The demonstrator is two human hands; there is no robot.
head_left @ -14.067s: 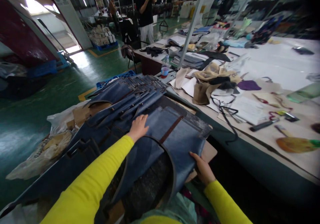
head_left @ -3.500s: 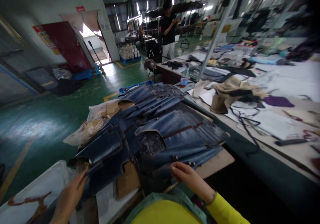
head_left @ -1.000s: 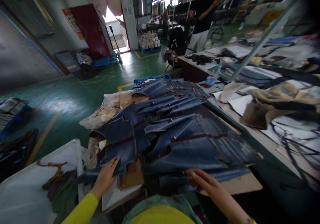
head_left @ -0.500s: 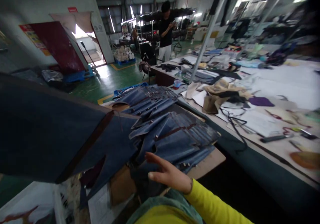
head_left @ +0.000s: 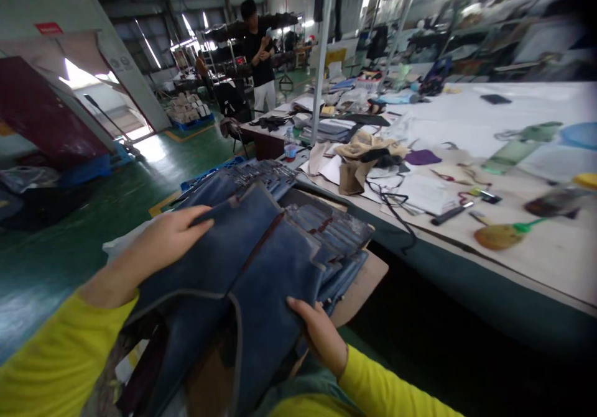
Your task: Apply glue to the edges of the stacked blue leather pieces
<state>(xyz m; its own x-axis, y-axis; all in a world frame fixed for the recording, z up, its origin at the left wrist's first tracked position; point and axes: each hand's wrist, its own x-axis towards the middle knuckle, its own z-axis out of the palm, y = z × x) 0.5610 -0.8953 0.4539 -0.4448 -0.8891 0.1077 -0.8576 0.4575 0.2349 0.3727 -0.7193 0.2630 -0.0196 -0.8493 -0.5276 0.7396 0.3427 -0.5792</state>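
Note:
A dark blue garment piece with pale edging and a brown seam lies spread over a stack of similar blue pieces. My left hand is at its far left part, thumb and fingers closed on the cloth. At the right edge, my right hand grips the same piece, thumb on top and the other fingers mostly hidden beneath. The stack rests on a tan board.
To the right stands a long table with cloth scraps, papers, a bottle and tools. A metal pole rises at its edge. Further back stands a person in black. Blue crates sit behind the stack.
The large blue piece has come down from the left onto the stack. My left hand has come into view, and my right hand has closed on the piece's edge. The view has turned right.

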